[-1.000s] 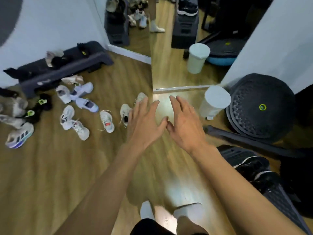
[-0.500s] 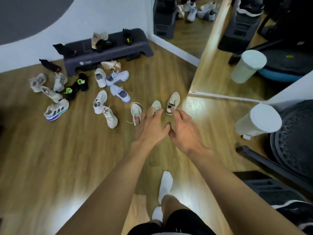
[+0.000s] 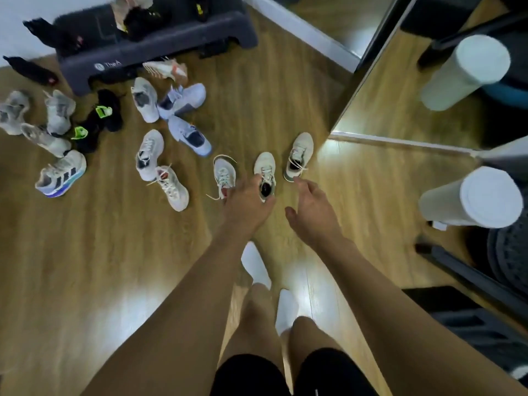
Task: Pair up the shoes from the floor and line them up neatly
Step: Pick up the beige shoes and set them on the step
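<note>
Both hands have parted and sunk nearer the floor. Left hand [image 3: 248, 205] reaches the heel of the middle beige shoe [image 3: 265, 167]; its fingers are hidden, so I cannot tell whether they clamp it. Right hand [image 3: 313, 208], fingers spread and empty, hovers just short of the matching beige shoe [image 3: 299, 154]. The first pairing seems to be starting; next, grip both and set them together. Scattered shoes [image 3: 148, 158] before a step platform [image 3: 160, 50] await; a laced white shoe [image 3: 224, 174] crowds the left hand; a white bin [image 3: 485, 197] stands well right.
</note>
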